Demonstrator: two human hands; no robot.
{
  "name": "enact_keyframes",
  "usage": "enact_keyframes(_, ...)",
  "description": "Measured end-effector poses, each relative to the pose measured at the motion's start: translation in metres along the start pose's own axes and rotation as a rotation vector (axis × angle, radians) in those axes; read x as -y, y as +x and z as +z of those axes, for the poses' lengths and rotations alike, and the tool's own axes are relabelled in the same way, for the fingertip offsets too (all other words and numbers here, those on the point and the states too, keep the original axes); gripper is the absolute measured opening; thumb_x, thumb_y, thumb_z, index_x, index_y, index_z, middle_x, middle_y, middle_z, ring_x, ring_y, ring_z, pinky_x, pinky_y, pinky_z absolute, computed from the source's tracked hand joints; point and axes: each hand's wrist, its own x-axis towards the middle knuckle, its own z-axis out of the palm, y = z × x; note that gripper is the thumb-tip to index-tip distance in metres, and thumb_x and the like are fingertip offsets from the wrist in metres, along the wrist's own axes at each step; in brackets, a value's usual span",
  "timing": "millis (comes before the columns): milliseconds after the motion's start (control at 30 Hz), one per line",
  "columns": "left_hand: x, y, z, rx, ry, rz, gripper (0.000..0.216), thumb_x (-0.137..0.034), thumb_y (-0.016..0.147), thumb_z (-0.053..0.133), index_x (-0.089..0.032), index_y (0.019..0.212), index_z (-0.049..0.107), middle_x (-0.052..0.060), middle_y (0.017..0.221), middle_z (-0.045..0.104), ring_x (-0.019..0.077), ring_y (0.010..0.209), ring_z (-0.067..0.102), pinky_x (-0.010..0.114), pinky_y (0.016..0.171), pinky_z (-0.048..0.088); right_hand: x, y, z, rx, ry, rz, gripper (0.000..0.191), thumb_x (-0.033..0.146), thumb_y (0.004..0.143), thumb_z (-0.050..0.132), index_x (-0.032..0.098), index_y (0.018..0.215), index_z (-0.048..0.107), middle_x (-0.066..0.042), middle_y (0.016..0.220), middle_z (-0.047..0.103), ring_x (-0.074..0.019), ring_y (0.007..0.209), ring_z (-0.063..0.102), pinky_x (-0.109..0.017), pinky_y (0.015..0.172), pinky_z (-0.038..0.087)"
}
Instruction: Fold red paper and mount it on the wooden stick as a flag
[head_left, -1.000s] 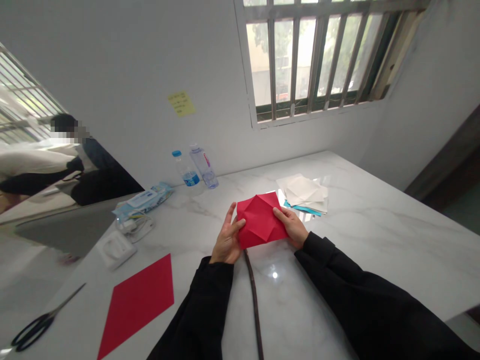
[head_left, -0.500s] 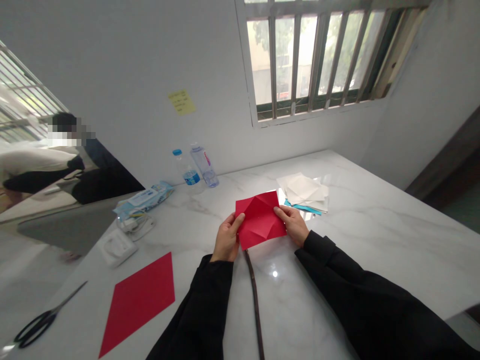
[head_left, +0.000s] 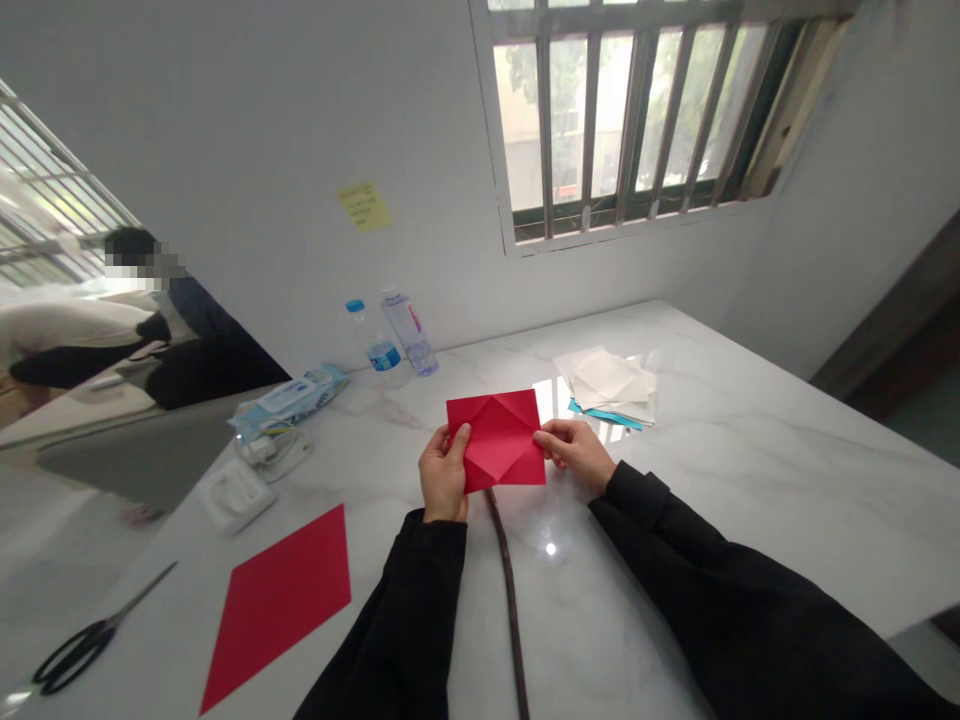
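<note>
Leftward since the earlier frame has gone the folded red paper (head_left: 501,442), held up over the table (head_left: 720,470). The left hand (head_left: 442,478) pinches its left edge, thumb in front, fingers behind; the right hand (head_left: 585,452) has thumb and fingers closed on the right edge. An uneven pull between them could skew or tear the creases, and a loosened pinch might let the flaps spring up. Below, a dark stick (head_left: 511,610) reaches the paper's lower edge; whether they touch, I cannot tell. Farther out lie white papers (head_left: 611,382), a flat red sheet (head_left: 281,600) and scissors (head_left: 88,640).
</note>
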Motion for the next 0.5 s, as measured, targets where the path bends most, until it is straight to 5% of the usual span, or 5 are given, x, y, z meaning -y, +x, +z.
enact_keyframes(200, -0.004, 0.003, -0.003, 0.015, 0.196, 0.215, 0.037, -0.045, 0.074, 0.085, -0.017, 0.094, 0.073, 0.004, 0.090, 0.073, 0.0167, 0.075, 0.068, 0.025, 0.068, 0.056, 0.001, 0.001, -0.001, -0.051, -0.016, -0.024, 0.038, 0.056, 0.072, 0.080, 0.020, 0.071, 0.067, 0.004, 0.052, 0.056, -0.0088, 0.044, 0.040, -0.025, 0.045, 0.026)
enact_keyframes(333, -0.015, -0.001, -0.003, 0.052, 0.319, 0.284, 0.032, -0.046, 0.076, 0.083, -0.017, 0.088, 0.074, 0.002, 0.081, 0.070, 0.0153, 0.068, 0.066, 0.023, 0.061, 0.053, 0.003, 0.001, -0.003, -0.104, -0.023, -0.037, 0.039, 0.055, 0.071, 0.081, 0.019, 0.069, 0.067, 0.005, 0.050, 0.050, -0.0085, 0.045, 0.036, -0.025, 0.046, 0.025)
enact_keyframes(500, -0.021, -0.002, -0.005, 0.136, 0.397, 0.284, 0.028, -0.043, 0.078, 0.081, -0.017, 0.085, 0.074, 0.001, 0.071, 0.069, 0.0116, 0.052, 0.058, 0.020, 0.047, 0.045, 0.005, 0.001, -0.005, -0.165, 0.086, -0.037, 0.035, 0.052, 0.071, 0.082, 0.019, 0.072, 0.070, 0.002, 0.065, 0.060, -0.0099, 0.056, 0.047, -0.023, 0.051, 0.035)
